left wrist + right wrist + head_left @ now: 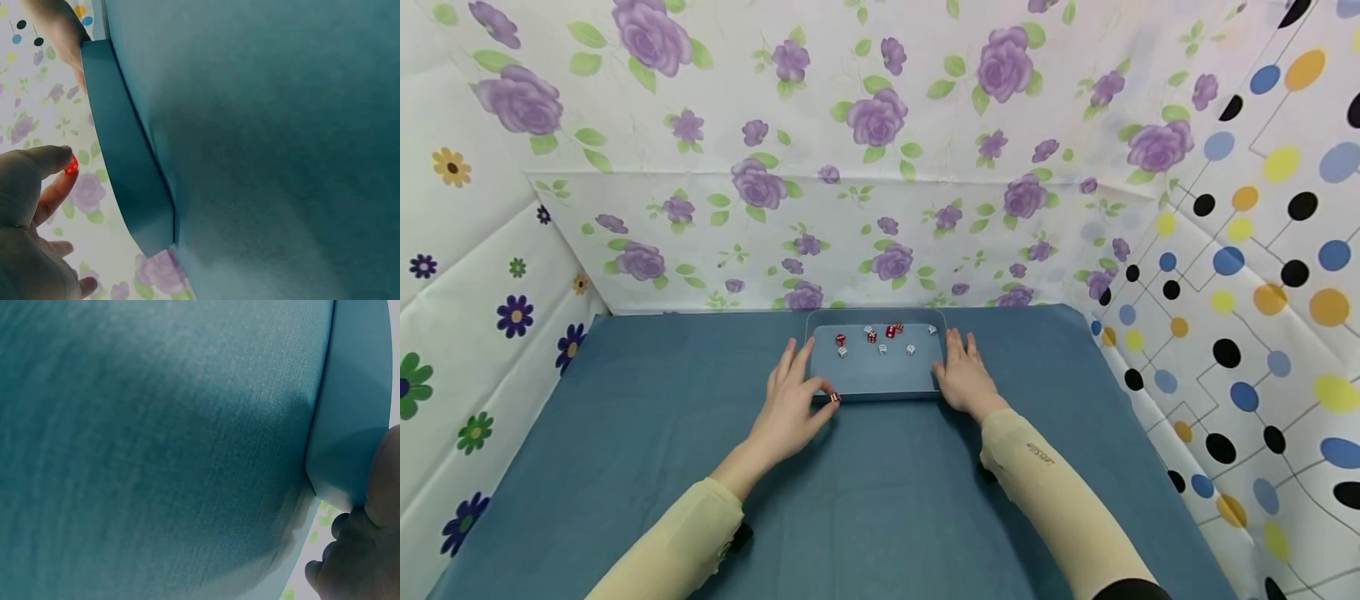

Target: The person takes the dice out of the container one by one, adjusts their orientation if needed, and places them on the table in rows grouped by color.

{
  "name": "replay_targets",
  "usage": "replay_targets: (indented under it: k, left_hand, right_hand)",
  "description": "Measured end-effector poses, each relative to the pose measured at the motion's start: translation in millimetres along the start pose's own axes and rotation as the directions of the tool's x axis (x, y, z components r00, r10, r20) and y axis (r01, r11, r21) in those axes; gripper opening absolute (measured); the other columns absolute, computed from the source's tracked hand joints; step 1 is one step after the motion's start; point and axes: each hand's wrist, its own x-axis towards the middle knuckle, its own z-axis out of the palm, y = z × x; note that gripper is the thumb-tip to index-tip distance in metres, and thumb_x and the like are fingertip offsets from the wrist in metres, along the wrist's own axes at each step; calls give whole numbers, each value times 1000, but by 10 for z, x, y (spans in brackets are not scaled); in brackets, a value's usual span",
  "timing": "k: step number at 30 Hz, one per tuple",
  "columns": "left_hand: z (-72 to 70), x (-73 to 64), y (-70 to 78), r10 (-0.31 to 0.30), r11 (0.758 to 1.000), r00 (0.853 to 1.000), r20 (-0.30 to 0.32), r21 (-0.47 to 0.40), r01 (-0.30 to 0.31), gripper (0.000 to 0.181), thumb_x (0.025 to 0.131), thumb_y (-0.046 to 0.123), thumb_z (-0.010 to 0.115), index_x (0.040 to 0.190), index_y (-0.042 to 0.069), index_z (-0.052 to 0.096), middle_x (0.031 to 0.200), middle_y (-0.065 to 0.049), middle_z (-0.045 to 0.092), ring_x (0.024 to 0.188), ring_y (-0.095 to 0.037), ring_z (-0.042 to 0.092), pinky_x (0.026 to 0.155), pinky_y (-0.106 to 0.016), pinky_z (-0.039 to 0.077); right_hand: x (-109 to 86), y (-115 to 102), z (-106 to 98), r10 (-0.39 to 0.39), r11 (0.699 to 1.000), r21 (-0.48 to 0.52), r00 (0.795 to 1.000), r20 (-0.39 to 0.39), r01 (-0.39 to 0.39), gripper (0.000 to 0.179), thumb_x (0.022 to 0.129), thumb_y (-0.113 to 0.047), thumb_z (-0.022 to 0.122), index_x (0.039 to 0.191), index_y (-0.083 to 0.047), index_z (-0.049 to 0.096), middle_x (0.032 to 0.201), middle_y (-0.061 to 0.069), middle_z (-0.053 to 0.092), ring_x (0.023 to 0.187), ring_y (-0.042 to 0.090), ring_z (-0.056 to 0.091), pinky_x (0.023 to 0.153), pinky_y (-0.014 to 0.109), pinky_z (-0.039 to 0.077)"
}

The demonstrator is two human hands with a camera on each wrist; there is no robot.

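Note:
My left hand [787, 408] pinches a red die [71, 165] between thumb and index finger, just over the front left corner of a shallow blue tray [887, 396]. Its other fingers stretch along the tray's left side. At the tray's right side lies my right hand [967, 382], its fingers extended along the outer wall and the thumb at the rim. Inside the tray are several red dice [891, 331] and several white dice [911, 350], scattered mostly toward the back. In the right wrist view the right hand [362, 550] is partly cut off beside the tray's wall [350, 419].
A blue cloth [880, 500] covers the table under the tray. Behind it hangs a sheet with purple flowers [880, 117]. A dotted sheet [1243, 396] borders the right, and a flowered sheet [475, 433] the left.

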Motion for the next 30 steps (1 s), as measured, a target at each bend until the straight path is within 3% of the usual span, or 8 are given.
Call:
replay_targets:
  k: [7,20,30]
  left_hand:
    - [2,-126,26,46,998,996,72,34,-48,17,89,23,91,93,19,75,173,-25,26,161,-49,8,118,-76,25]
    - [25,-174,41,64,994,987,149,83,-77,16,90,24,90,90,23,74,174,-26,23,162,-50,4,120,-74,23]
    - [53,-152,55,53,993,986,159,96,-69,16,90,22,90,88,24,74,172,-27,25,162,-50,1,122,-72,20]
  right_hand:
    - [0,14,30,4,1000,3,1000,0,-4,75,117,-39,39,172,-6,-1,180,13,-2,164,38,-9,130,54,9]
    - [-15,5,18,-1,1000,12,1000,0,1,75,117,-39,40,172,-6,1,180,13,-1,164,39,-7,130,55,10]
    - [-8,6,7,-10,1000,3,1000,-14,10,75,117,-38,40,172,-5,2,180,15,1,164,41,-5,130,56,10]
